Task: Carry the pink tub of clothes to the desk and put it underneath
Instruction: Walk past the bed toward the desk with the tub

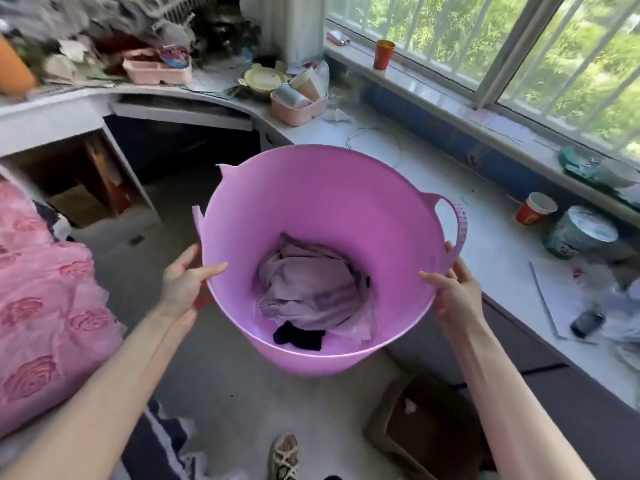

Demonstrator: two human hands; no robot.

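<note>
**Tub in the air, dark gap under the table ahead: watch the rim grip and the tilt**

Head view, the only one I have. I see the pink tub [311, 209] held up off the floor between both hands, its mouth tipped toward me. My left hand [183, 285] clasps the rim on its side, thumb hooked over the edge and fingers outside. My right hand [457, 292] grips the opposite rim the same way, just below the one whole handle [457, 223]. The handle on the left side looks broken off, leaving jagged stubs. The clothes [311, 292] lie bunched at the bottom.

The table [346, 136] curves beyond the hands, with the dark opening under it [180, 147] forward and to the left.

My worries: the soft rim could flex and slip from a pinch grip, dropping the tub. The broken stubs near my left hand could scratch. Going under, the rim may catch the table edge or the pull-out shelf. A brown stool [426, 427] sits below my right arm, near my foot, and could trip me.
</note>
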